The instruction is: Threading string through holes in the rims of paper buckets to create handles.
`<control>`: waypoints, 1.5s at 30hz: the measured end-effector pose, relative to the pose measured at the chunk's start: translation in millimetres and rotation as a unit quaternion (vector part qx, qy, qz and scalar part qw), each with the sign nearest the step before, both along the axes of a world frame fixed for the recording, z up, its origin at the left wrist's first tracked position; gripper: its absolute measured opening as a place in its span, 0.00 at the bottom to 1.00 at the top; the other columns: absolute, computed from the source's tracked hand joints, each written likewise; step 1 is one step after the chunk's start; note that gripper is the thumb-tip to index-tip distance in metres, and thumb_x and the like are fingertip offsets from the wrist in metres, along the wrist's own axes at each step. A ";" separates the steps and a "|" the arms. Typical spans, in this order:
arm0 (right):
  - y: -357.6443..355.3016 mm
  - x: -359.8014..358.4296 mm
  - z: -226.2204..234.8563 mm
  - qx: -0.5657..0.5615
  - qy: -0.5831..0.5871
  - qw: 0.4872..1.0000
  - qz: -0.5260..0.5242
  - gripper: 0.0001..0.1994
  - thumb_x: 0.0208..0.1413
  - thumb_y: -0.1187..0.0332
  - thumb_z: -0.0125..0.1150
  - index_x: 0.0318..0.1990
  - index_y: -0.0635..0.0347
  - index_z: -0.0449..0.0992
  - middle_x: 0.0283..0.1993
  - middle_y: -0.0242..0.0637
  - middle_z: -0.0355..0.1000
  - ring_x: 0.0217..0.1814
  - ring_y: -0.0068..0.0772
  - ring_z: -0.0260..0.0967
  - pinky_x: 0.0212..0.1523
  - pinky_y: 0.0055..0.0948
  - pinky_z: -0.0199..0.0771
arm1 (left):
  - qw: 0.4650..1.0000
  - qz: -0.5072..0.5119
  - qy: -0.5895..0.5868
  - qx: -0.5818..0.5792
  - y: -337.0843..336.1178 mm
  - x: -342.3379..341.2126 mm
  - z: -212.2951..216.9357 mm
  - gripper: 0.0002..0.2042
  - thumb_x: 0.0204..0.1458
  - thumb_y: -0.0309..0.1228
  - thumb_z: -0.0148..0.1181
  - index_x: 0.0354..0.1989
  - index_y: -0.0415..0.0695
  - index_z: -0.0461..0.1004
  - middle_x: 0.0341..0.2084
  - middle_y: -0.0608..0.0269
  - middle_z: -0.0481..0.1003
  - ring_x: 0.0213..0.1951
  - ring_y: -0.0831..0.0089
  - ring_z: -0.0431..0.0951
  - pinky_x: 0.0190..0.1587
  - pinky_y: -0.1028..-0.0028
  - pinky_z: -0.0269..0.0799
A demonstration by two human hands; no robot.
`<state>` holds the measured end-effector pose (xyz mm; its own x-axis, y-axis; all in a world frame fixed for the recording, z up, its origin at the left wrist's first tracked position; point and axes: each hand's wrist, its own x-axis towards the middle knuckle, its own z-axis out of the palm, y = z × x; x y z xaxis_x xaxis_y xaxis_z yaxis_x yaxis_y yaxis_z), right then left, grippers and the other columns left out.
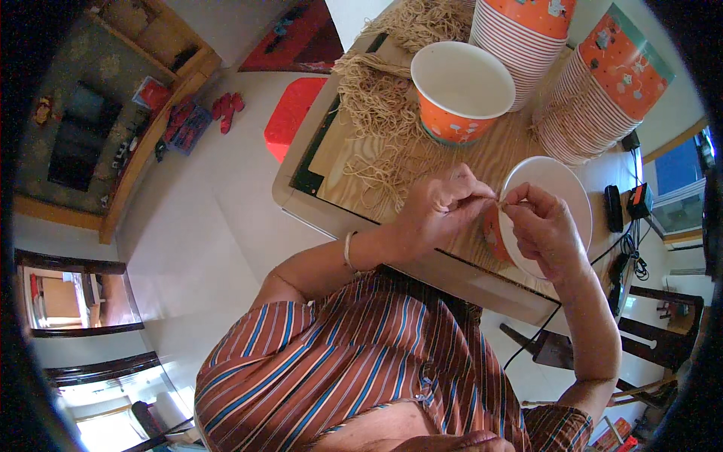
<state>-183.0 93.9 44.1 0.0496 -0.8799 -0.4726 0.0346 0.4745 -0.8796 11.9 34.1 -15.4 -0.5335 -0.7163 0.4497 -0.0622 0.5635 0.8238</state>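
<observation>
Dark flat screen (77, 145) on the far left wall, rectangular, blank, above a long wooden shelf (143, 147). Small red box (153, 93) on that shelf, squarish. Blue crate (188, 128) just below it on the floor, holding small packages too blurred to tell.

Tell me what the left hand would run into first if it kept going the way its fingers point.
The left hand points at the right hand; their fingertips nearly meet over the paper bucket rim, so it would likely meet those fingers first, though depth is unclear.
</observation>
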 end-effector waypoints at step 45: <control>0.4 8.2 -14.1 -0.279 0.347 0.895 0.009 0.06 0.55 0.72 0.60 0.40 0.56 0.73 0.15 0.24 0.56 0.18 0.13 0.50 0.19 0.21 0.52 | 0.815 -0.244 0.192 0.489 -22.7 -28.8 -36.7 0.09 0.55 0.33 0.60 0.40 0.41 0.75 0.30 0.69 0.76 0.29 0.82 0.74 0.31 0.79 0.73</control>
